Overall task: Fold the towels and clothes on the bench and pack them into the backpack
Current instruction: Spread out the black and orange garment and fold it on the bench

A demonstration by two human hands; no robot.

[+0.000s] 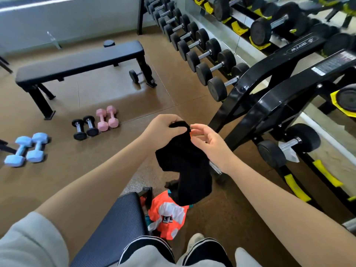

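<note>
A black garment (185,166) hangs in the air in front of me, crumpled and drooping. My left hand (161,126) is closed on its top edge. My right hand (208,143) pinches the same edge just to the right, with the other fingers spread. Below the garment an orange, white and teal cloth or bag (167,214) lies on the floor beside the end of the padded black bench (115,226) I sit at. No backpack can be made out with certainty.
A second black bench (81,60) stands far left. Pink dumbbells (107,117), small black dumbbells (84,127) and blue dumbbells (27,149) lie on the brown floor. A black and yellow dumbbell rack (269,105) fills the right side. My shoes (200,245) are at the bottom.
</note>
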